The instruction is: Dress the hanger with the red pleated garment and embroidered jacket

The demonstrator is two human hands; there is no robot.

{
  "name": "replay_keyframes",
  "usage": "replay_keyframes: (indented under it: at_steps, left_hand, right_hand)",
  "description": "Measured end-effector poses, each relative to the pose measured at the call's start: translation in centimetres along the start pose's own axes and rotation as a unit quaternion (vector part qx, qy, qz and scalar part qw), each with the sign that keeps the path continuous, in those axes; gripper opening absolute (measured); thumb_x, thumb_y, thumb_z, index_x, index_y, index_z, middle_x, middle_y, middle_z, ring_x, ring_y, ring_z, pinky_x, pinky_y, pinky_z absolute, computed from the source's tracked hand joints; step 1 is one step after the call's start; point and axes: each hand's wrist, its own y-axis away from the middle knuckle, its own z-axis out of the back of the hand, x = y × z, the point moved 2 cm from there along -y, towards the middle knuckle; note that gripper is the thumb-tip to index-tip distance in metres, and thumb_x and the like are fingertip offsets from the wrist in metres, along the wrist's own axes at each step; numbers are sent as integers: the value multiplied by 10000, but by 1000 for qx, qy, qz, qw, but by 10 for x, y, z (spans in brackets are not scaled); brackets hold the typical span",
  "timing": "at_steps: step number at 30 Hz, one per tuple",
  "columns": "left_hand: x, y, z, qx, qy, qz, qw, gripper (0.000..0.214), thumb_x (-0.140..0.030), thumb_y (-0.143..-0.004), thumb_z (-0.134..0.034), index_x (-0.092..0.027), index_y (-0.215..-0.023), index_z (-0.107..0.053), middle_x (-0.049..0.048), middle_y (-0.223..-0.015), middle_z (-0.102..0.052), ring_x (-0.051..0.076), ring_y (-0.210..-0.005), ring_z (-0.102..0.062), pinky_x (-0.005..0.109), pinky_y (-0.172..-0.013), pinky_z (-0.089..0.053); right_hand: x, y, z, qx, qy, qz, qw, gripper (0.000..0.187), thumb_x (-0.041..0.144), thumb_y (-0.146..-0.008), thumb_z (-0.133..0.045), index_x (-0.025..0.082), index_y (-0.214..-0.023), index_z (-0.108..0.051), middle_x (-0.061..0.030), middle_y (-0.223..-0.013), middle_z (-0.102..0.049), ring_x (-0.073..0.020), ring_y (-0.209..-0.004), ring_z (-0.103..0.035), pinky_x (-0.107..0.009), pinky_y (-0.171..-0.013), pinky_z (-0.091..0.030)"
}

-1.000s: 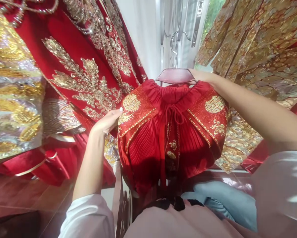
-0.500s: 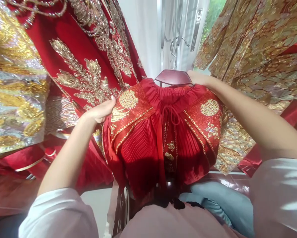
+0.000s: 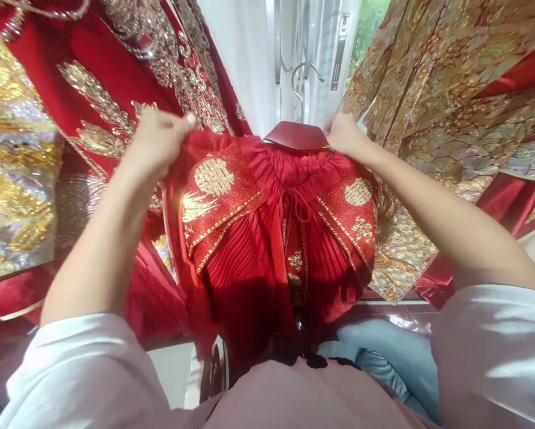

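A red pleated garment (image 3: 258, 250) with gold embroidered panels hangs on a dark red hanger (image 3: 298, 136) with a metal hook, straight in front of me. My left hand (image 3: 158, 143) is closed in a pinch on the garment's upper left edge, lifting the cloth. My right hand (image 3: 345, 132) grips the right end of the hanger at the garment's top edge; its fingers curl behind and are partly hidden.
Heavy red and gold embroidered robes (image 3: 115, 101) hang close on the left. Gold brocade robes (image 3: 455, 107) hang on the right. A white window frame (image 3: 321, 53) stands behind the hanger. Blue cloth (image 3: 383, 363) lies low at the right.
My left hand has risen from the garment's left side to its top left edge and closed on the cloth. The hanger and garment shifted slightly left.
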Motion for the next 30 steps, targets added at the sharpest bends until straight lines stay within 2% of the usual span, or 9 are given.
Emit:
replay_keyframes:
  at_steps: [3,4,6,9,11,15,21,27,30]
  left_hand:
    - [-61,21,7,-138,-104,-190,967,487,-381,-876,-422,-145,-525,-180,-29,-596,-128,64,-630,-124,251,-698,-280]
    - [-76,33,-1,-120,-112,-231,959,468,-388,-886,-365,-156,-530,-169,-25,-595,-132,75,-632,-133,289,-728,-321]
    - [-93,56,-33,-4,-81,-290,953,437,-408,-905,-359,-227,-526,-240,-20,-542,-231,114,-520,-215,325,-616,-337]
    - [-97,73,-89,201,-40,-261,943,343,-400,-840,-525,-208,-580,-414,13,-546,-406,178,-582,-468,322,-610,-363]
    - [-105,64,-112,213,-6,-259,942,234,-392,-805,-587,-184,-707,-547,48,-629,-502,246,-781,-556,353,-736,-407]
    - [-152,7,-125,45,17,-352,935,297,-266,-773,-619,-171,-1051,-582,131,-1053,-577,354,-1137,-464,462,-993,-320]
    - [-189,-63,-166,260,-78,-340,901,81,-134,-668,-624,-140,-610,-568,56,-619,-546,308,-898,-586,349,-796,-432]
    - [-177,-62,-169,216,19,-346,913,136,-113,-701,-547,-128,-566,-554,31,-570,-525,228,-780,-568,361,-751,-436]
    - [-174,-66,-172,208,22,-348,914,138,-150,-709,-579,-144,-571,-565,46,-585,-560,231,-767,-561,375,-757,-441]
  right_hand:
    - [-7,5,6,-89,58,10,994,396,460,-868,-497,89,-954,-607,-185,-925,-615,-379,-1192,-455,-439,-964,-393]
    - [-7,9,9,-106,65,20,992,398,463,-880,-481,99,-998,-591,-192,-969,-608,-378,-1214,-436,-455,-985,-379]
    - [-5,17,15,-134,73,31,988,387,463,-892,-464,118,-1036,-566,-191,-1015,-598,-373,-1241,-412,-467,-1003,-368]
    - [-1,25,24,-143,71,21,987,380,474,-887,-457,145,-1050,-554,-169,-1018,-605,-367,-1252,-400,-462,-995,-375]
    - [0,26,29,-118,59,14,991,384,486,-882,-447,169,-1073,-551,-142,-1002,-625,-345,-1247,-402,-444,-993,-375]
    - [-1,23,41,-66,49,6,997,365,481,-860,-456,219,-1092,-561,-77,-911,-668,-284,-1205,-431,-378,-970,-401]
    - [-13,32,61,-85,67,-3,994,339,481,-805,-549,244,-1045,-593,-45,-963,-677,-243,-1132,-495,-321,-912,-463]
    - [-60,51,43,58,-148,-29,987,395,509,-842,-561,126,-922,-613,-65,-954,-671,-188,-961,-622,-344,-823,-522]
    - [-76,54,37,45,-153,-62,985,372,463,-878,-538,107,-787,-600,-62,-844,-667,-171,-885,-634,-332,-783,-521]
